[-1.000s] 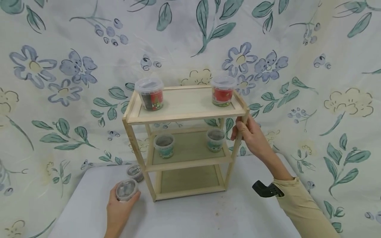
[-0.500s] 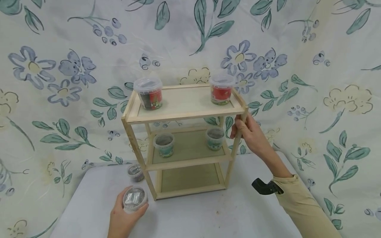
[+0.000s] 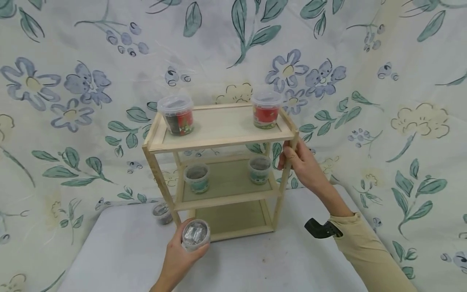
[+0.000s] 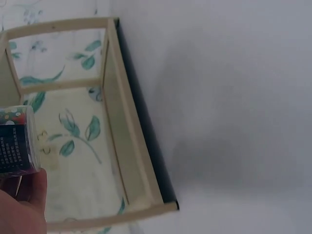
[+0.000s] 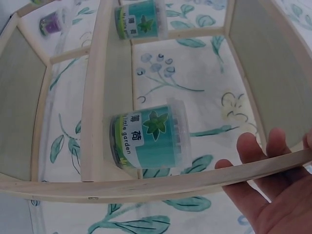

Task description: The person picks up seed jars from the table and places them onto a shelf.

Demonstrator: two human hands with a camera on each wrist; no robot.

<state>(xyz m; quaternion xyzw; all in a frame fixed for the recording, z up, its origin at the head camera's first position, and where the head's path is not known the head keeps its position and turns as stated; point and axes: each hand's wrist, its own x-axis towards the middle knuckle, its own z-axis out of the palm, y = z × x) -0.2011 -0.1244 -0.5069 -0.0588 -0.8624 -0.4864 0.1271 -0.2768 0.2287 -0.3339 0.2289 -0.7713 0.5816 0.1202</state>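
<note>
My left hand [image 3: 178, 253] grips a small clear plastic tub [image 3: 196, 234] with a lid, in front of the lower left corner of a wooden three-tier shelf [image 3: 228, 198]. In the left wrist view the tub [image 4: 14, 141] shows a dark printed label. My right hand [image 3: 304, 164] holds the shelf's front right post below the top tier; in the right wrist view its fingers [image 5: 248, 148] curl round that post. Two teal-labelled tubs [image 3: 197, 178] [image 3: 260, 169] stand on the middle tier. Two lidded red-labelled tubs [image 3: 176, 115] [image 3: 266, 110] stand on the top tier.
Another lidded tub [image 3: 162, 213] sits on the white table [image 3: 120, 251], left of the shelf; its label looks purple in the right wrist view. Floral cloth [image 3: 73, 162] hangs behind the table. A black band [image 3: 321, 229] is on the right wrist.
My left hand has carried the tub rightward, from beside the tub on the table to the front of the shelf's lower left corner. The right hand keeps its hold on the post.
</note>
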